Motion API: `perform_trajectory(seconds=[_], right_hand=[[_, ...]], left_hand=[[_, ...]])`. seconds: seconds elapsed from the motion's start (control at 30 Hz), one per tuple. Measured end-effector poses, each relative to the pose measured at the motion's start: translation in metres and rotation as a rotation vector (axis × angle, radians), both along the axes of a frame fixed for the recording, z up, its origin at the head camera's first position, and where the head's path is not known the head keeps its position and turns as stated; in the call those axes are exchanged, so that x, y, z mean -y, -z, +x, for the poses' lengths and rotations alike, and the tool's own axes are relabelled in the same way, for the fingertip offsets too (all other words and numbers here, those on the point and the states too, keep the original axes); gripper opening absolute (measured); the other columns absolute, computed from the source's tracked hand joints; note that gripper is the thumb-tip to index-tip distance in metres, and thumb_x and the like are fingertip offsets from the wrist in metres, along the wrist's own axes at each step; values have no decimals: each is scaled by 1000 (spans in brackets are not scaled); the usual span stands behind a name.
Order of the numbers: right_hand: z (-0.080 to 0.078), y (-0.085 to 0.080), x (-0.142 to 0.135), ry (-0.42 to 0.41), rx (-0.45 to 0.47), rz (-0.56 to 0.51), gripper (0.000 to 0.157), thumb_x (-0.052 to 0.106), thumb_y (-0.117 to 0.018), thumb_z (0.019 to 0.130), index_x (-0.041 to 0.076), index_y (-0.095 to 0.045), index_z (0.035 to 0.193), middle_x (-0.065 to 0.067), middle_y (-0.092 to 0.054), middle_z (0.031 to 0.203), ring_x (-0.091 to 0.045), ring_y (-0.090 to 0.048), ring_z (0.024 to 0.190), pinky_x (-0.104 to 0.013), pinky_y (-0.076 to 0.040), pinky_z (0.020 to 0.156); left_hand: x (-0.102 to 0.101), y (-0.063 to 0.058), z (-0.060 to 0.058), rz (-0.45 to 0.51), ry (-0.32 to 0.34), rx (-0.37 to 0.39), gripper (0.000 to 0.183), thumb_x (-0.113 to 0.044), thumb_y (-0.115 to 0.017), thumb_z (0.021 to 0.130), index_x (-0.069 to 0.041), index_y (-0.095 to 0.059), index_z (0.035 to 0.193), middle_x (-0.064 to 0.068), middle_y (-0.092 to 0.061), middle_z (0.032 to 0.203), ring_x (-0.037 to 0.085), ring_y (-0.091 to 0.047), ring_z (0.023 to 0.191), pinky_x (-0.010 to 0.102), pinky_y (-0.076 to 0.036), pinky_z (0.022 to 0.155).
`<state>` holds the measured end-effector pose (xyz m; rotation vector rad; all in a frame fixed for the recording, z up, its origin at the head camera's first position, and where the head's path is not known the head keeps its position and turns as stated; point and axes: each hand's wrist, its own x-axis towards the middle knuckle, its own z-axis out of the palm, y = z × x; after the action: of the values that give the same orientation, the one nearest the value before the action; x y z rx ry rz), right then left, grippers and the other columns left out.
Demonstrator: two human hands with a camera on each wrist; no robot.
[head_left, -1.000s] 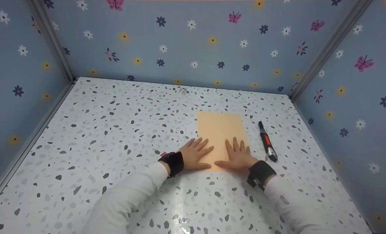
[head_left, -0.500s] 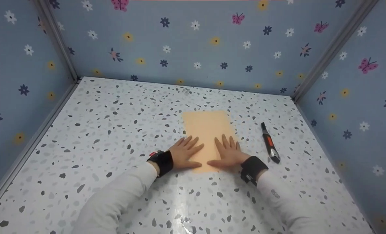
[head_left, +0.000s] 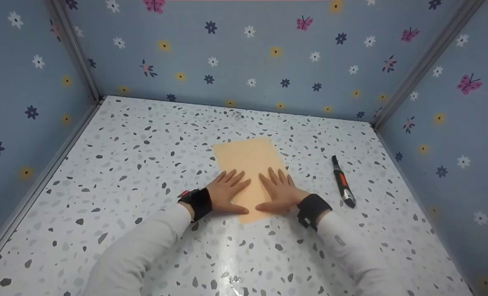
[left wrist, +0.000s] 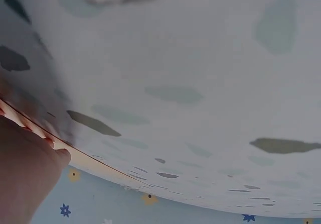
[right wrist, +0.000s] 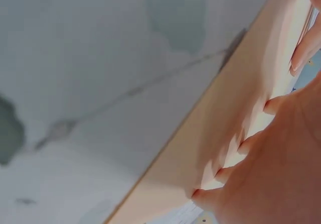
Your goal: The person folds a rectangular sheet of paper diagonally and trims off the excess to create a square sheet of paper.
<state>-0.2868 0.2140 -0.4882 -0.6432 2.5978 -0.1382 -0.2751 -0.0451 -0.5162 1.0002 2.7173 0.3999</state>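
Observation:
A light orange sheet of paper (head_left: 246, 154) lies flat on the speckled table, turned slightly anticlockwise. My left hand (head_left: 227, 191) rests on its left side, fingers spread and straight. On the sheet's right side lies my right hand (head_left: 279, 191), its fingers likewise spread, the two thumbs pointing at each other near the lower edge. In the right wrist view the fingertips of my right hand (right wrist: 281, 158) touch the paper (right wrist: 185, 153). The left wrist view has part of my left hand (left wrist: 27, 169) beside the paper's edge (left wrist: 85, 158).
A black and orange utility knife (head_left: 343, 183) lies on the table to the right of the paper. The white speckled tabletop (head_left: 145, 172) is bounded by blue flowered panels (head_left: 244, 53) at the back and both sides.
Both hands have moved left with the paper beneath them. The sheet has also turned a little anticlockwise. The utility knife stays where it was on the table.

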Motion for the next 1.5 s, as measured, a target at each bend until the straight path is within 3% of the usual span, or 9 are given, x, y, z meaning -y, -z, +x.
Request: perform_trajectory(seconds=[0.3, 0.6, 0.83, 1.17, 1.5], right_hand=[[-4, 4, 4, -77, -22, -22, 117, 83, -59, 81, 31, 4, 166, -9, 20, 172, -40, 16, 160, -62, 9, 129], [-2, 0, 13, -85, -29, 1, 118, 84, -60, 80, 32, 3, 165, -7, 19, 172, -37, 15, 161, -63, 7, 129], [9, -7, 17, -74, -37, 36, 119, 84, -60, 80, 27, 0, 166, -11, 13, 173, -40, 8, 161, -67, 1, 128], [31, -5, 16, -51, -40, 40, 120, 84, -61, 79, 26, -4, 167, -13, 10, 174, -47, 3, 160, -73, -5, 125], [29, -1, 17, -70, -27, 41, 124, 87, -61, 76, 28, 1, 166, -12, 15, 173, -48, 9, 159, -75, 0, 123]], left_hand=[[5, 0, -1, -54, 8, -17, 111, -83, -58, 82, -25, -16, 166, 10, -5, 175, 36, -3, 163, 56, -1, 133], [6, 0, -2, -107, -14, -12, 118, -90, -55, 76, -29, -10, 166, 7, 0, 175, 37, 0, 163, 62, -1, 130], [7, -1, 1, -139, -6, -45, 120, -92, -55, 74, -30, -10, 166, 5, -1, 176, 36, -2, 163, 64, -3, 130], [10, -7, 8, -109, -6, -60, 117, -88, -57, 76, -27, -15, 166, 8, -5, 175, 38, -6, 163, 66, -6, 129], [12, -4, 11, -113, -29, -68, 115, -90, -53, 77, -28, -14, 166, 7, -4, 176, 37, -5, 163, 67, -6, 129]])
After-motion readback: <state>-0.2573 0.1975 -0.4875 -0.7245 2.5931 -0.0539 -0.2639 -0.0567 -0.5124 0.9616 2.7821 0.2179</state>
